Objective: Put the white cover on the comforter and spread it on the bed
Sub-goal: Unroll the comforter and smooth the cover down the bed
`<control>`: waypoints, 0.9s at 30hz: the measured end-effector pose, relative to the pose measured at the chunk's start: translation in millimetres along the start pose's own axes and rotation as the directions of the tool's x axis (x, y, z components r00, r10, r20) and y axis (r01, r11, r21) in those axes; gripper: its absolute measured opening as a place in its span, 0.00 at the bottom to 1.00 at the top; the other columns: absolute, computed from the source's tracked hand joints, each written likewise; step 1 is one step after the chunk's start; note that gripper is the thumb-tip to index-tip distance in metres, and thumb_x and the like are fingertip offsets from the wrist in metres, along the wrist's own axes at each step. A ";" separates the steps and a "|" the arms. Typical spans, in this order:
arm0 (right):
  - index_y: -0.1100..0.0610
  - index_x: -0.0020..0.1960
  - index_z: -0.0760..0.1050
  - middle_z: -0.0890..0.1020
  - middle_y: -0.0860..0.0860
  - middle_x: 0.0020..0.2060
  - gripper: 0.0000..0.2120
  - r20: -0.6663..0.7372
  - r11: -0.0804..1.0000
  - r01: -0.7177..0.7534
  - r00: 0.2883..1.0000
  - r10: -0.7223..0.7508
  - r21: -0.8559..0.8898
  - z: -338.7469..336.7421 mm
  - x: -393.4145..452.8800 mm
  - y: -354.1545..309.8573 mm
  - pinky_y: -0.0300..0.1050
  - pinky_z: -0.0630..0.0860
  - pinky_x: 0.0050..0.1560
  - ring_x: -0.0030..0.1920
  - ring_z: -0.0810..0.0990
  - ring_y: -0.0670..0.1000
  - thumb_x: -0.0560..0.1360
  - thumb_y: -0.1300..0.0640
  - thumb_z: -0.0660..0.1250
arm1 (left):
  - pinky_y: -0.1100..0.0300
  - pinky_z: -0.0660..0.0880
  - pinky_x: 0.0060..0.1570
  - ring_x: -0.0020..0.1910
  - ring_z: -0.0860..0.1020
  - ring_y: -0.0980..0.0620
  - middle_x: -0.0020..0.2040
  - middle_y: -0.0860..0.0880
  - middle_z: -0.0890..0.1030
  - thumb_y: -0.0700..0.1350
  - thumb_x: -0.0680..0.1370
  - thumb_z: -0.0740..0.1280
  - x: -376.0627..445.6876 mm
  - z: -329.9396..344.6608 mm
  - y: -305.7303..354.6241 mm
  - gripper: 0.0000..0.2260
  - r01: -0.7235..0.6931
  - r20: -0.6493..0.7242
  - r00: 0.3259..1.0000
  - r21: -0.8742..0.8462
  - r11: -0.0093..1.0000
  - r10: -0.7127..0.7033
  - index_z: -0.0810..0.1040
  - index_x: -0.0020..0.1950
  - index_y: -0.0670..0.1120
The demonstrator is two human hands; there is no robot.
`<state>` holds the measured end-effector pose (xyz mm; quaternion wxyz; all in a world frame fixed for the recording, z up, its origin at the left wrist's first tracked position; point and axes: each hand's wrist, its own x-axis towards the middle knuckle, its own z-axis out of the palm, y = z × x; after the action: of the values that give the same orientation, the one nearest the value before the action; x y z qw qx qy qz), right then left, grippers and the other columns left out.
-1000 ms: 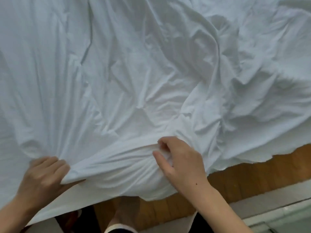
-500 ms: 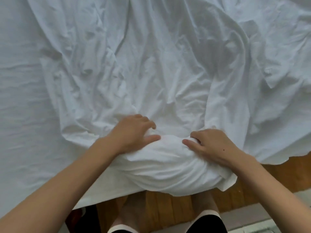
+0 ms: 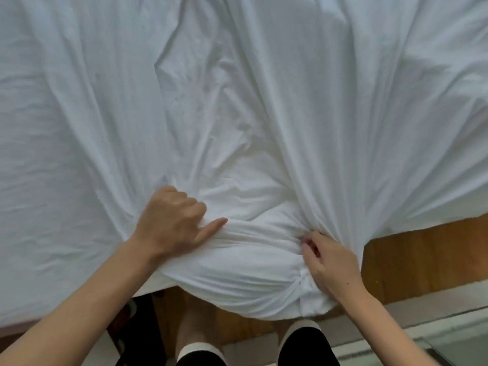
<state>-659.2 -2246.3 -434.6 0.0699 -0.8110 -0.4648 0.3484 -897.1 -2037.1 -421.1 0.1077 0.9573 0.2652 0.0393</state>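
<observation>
Bed fills the view from 9 to 3 o'clock, w/ the white cover spread over most of it, creases fanning out from a bunched bulge at 6 o'clock on the near edge; that bulge looks like the comforter stuffed inside, tho can't tell for sure since all is white. Wood floor shows at 4 o'clock. Left hand, at 7 o'clock of the bulge, has fingers curled into the cloth, thumb out along a fold. Right hand, at 4 o'clock, has fingers bent, gripping gathered cloth at the bulge's side. Step, as I judge it: working cover down over the filling. Do it well by holding cover & filling together, pulling evenly w/ both hands, then shaking toward 12 so the bunch flattens; uneven tugs would likely leave lumps.
</observation>
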 end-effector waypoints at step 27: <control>0.50 0.56 0.72 0.81 0.45 0.47 0.10 0.295 0.938 0.294 0.927 -0.232 -0.184 31.0 80.7 -212.5 0.47 0.74 0.49 0.47 0.78 0.50 0.79 0.48 0.58 | 0.54 0.70 0.48 0.42 0.75 0.50 0.37 0.51 0.75 0.69 0.76 0.45 -86.6 -7.7 -51.0 0.27 0.227 0.664 0.747 -0.256 0.940 0.001 0.70 0.38 0.50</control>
<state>-802.3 -2069.5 -405.2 -0.0398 -0.6886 -0.6114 0.3878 -997.7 -2037.7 -426.7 0.3499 0.8613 0.2587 -0.2625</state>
